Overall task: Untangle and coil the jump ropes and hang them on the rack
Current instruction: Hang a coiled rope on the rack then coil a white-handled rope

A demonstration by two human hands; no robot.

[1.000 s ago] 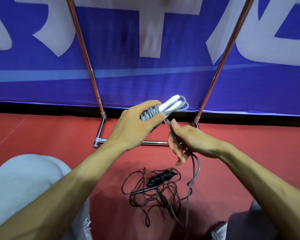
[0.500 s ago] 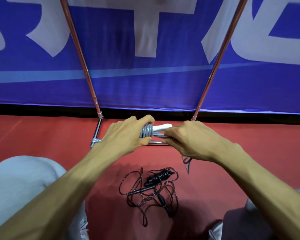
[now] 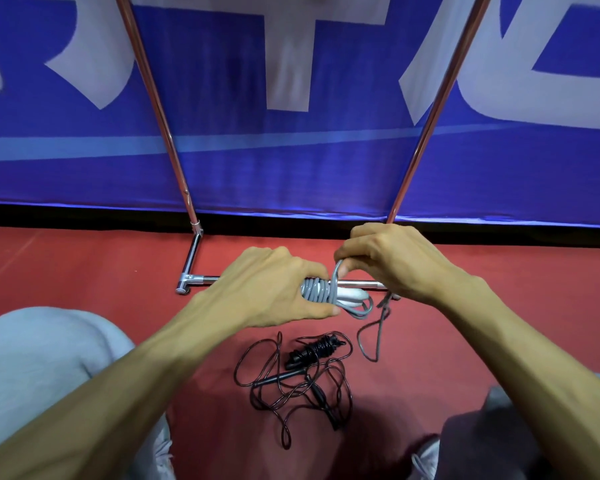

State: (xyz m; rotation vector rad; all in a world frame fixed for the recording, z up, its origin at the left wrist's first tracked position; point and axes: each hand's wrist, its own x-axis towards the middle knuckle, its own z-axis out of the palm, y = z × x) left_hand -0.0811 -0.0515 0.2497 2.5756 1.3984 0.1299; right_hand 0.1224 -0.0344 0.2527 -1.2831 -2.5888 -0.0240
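My left hand (image 3: 271, 292) grips the grey jump rope (image 3: 321, 289) where its cord is wound in several turns round the white handles, whose ends stick out to the right. My right hand (image 3: 385, 261) pinches a strand of the grey cord just above the winding. The cord's loose tail (image 3: 374, 336) hangs below my right wrist in a small loop. A black jump rope (image 3: 302, 372) lies tangled on the red floor between my knees. The metal rack (image 3: 193, 263) stands just beyond my hands, its two uprights rising out of view.
A blue banner (image 3: 291, 168) with white letters runs along the back behind the rack. My knees in light grey trousers (image 3: 45, 368) fill the lower left and lower right corners. The floor is red mat.
My right hand has lifted from the handles' tips and now holds a strand above the winding. The grey tail hangs shorter. The black rope has not moved.
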